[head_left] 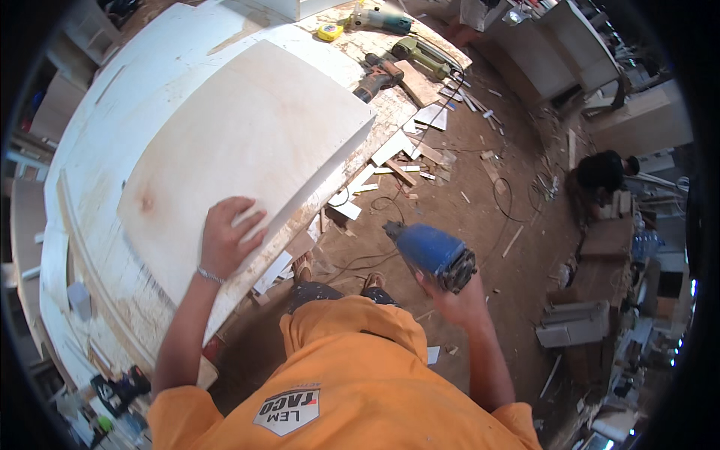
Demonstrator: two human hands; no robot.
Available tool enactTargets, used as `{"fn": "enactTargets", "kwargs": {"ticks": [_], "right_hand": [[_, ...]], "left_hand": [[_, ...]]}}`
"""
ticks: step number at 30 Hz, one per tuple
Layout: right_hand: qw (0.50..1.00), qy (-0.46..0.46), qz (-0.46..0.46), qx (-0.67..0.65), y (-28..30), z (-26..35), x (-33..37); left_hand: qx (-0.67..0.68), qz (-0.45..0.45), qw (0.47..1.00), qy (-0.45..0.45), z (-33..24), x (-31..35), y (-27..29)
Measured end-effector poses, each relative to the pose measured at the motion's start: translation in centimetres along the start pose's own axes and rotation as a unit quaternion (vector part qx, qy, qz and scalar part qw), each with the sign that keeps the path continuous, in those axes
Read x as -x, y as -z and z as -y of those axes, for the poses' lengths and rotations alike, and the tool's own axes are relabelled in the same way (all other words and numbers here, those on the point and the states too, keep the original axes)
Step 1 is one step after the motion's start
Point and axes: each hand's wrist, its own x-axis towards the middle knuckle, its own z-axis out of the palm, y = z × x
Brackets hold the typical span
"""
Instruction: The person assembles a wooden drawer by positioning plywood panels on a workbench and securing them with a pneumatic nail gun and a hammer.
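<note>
1. The pale wooden panel [247, 127] lies flat on the desk, its broad face up and its side facing the floor area on the right.
2. The left grip [229, 238] rests on the near part of this face, close to the right-hand edge, fingers spread and pinching nothing; most of the panel stretches away beyond the fingertips.
3. The blue power tool [431, 251] sits in the right grip [459, 301], whose fingers are wrapped around it. Its narrow nose points up and to the left, toward the panel, yet stays apart from it; the panel is well to the left of this grip.
4. The white-topped desk [94, 172] spreads beneath and around the panel.
5. Past the panel's far right corner lie an orange-and-black drill [377, 77], an olive tool [420, 57], a green-grey tool [382, 20] and a yellow tape measure [329, 32].
6. White offcuts [393, 147] and wood scraps litter the brown floor [480, 217] beside the desk.
7. Far right, another person [600, 171] in dark clothing is bent low.
</note>
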Motion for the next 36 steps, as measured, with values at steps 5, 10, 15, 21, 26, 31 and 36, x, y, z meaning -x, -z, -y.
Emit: {"fn": "enactTargets", "kwargs": {"ticks": [5, 10, 15, 21, 26, 31, 36], "right_hand": [[0.998, -0.051, 0.025, 0.023, -3.4, 8.4, -7.1], [0.989, -0.069, 0.066, 0.110, -6.0, 11.8, -11.9], [0.981, -0.089, 0.082, 0.150, -7.8, 13.0, -14.4], [0.980, -0.114, 0.077, 0.143, -8.6, 13.6, -15.3], [0.983, -0.095, 0.086, 0.133, -8.2, 13.2, -15.2], [0.989, -0.095, 0.083, 0.084, -9.3, 13.5, -12.8], [0.979, -0.098, 0.113, 0.140, -10.7, 13.8, -11.8]], "left_hand": [[0.051, -0.012, 0.999, 0.005, 0.6, -0.4, -0.7], [0.089, 0.001, 0.996, 0.027, 1.2, -0.5, -0.5], [0.106, 0.005, 0.994, 0.039, 2.1, -0.5, -0.5], [0.123, -0.002, 0.992, 0.040, 2.5, -0.5, -0.9], [0.120, -0.006, 0.992, 0.037, 2.3, -0.6, -1.0], [0.119, -0.005, 0.992, 0.036, 2.5, -0.4, -1.3], [0.120, 0.000, 0.992, 0.042, 2.5, -0.3, -1.0]]}}
